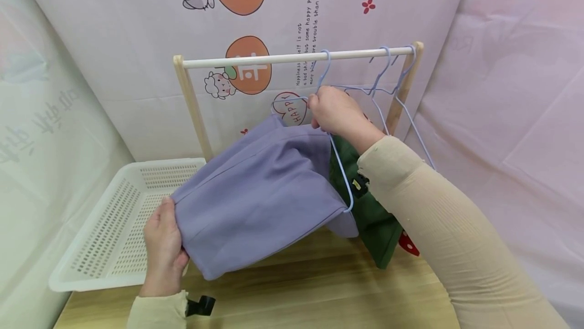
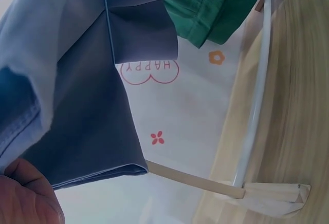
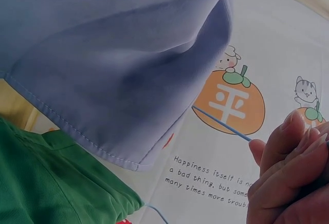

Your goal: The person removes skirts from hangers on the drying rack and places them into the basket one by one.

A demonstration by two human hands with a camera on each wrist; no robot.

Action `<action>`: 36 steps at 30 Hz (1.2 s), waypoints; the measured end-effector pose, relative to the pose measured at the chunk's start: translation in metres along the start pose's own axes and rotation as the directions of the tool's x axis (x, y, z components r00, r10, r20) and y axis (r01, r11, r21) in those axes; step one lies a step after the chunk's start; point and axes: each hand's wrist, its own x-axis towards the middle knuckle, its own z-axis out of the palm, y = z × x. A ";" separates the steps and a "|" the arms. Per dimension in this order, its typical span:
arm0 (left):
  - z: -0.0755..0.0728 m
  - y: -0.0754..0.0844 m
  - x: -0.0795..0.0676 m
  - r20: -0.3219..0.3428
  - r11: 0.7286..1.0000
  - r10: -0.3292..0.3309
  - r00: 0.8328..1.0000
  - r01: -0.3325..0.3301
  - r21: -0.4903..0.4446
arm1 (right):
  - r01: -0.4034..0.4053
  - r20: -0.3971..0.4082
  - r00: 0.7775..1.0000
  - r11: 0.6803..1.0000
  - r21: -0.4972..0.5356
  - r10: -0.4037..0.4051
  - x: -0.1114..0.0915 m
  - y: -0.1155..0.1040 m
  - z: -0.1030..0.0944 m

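Note:
A lavender garment [image 1: 255, 197] hangs over a pale blue wire hanger [image 1: 341, 167], its long end drawn out toward the left. My right hand [image 1: 336, 110] grips this hanger just below its hook, which reaches the rail. In the right wrist view, the fingers of the right hand [image 3: 290, 175] curl beside the hanger's thin arm [image 3: 221, 121]. At the garment's lower left edge, my left hand [image 1: 164, 245] holds the cloth. The left wrist view shows the left hand [image 2: 28, 196] at the cloth's edge, part of it out of frame.
A clothes rack with a white rail [image 1: 283, 59] and wooden posts stands on the wooden table [image 1: 292, 288]. Two more blue hangers [image 1: 382, 73] hang at its right end. A green garment [image 1: 378, 232] hangs behind the lavender one. To the left is a white perforated basket [image 1: 98, 227].

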 end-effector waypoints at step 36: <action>-0.003 0.016 0.001 -0.020 0.997 0.077 0.997 -0.078 -0.025 | -0.008 0.015 1.000 1.000 0.018 0.007 0.000 0.001 0.000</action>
